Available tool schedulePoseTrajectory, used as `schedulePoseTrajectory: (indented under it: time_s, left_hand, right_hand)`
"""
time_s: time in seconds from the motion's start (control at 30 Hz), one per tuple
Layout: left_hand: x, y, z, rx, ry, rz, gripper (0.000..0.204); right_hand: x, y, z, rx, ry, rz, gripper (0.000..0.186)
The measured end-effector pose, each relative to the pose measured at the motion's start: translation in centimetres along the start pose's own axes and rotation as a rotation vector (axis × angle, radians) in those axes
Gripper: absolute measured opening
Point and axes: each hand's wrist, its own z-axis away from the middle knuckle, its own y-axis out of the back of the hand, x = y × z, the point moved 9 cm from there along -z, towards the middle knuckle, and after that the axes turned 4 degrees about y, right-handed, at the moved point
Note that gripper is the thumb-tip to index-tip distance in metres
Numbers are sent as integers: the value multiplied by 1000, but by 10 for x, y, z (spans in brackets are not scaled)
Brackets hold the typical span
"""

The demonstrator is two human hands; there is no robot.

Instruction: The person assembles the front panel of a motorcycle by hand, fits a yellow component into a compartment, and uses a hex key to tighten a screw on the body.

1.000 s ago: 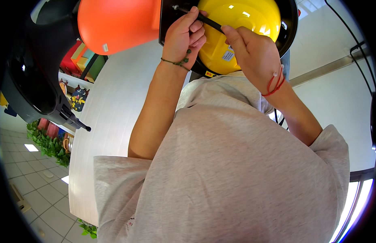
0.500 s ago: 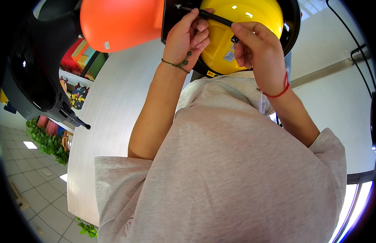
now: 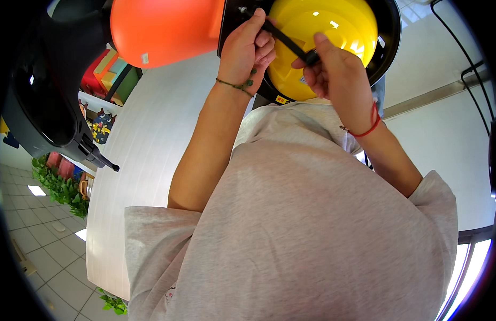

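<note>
My left hand, wearing a green cord bracelet, grips a slim black rod-shaped tool near its thin metal end. That end points at a dark panel beside the orange part. My right hand, with a red cord at the wrist, is at the tool's thick black end. Its thumb is lifted clear while the other fingers stay bent and slightly blurred beside that end. Beneath both hands lies a glossy yellow domed piece with a black rounded rim. The smooth orange part stands left of my left hand.
At the far left is a large glossy black machine part with a thin nozzle. A pale curved tabletop runs beside my left arm. Colourful boxes and leafy greenery lie beyond it. Black cables hang at the right.
My right thumb has lifted off the tool, and its fingers have moved down at the thick end. The tool slants more steeply. My left hand keeps its grip, shifted slightly right.
</note>
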Motion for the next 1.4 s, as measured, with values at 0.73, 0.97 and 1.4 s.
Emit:
schedulePoseTrajectory:
  time_s: [0.73, 0.97, 1.4]
  left_hand:
    - [-6, -1, -1, -21, 20, -21, 25]
    - [-9, -1, 1, -36, 80, -86, 24]
    - [-4, -1, 0, -34, 26, -36, 28]
  right_hand:
    - [-12, -3, 7, 31, 194, 407, 36]
    - [-41, -4, 24, 191, 618, 700, 35]
    - [-51, -2, 27, 264, 684, 723, 35]
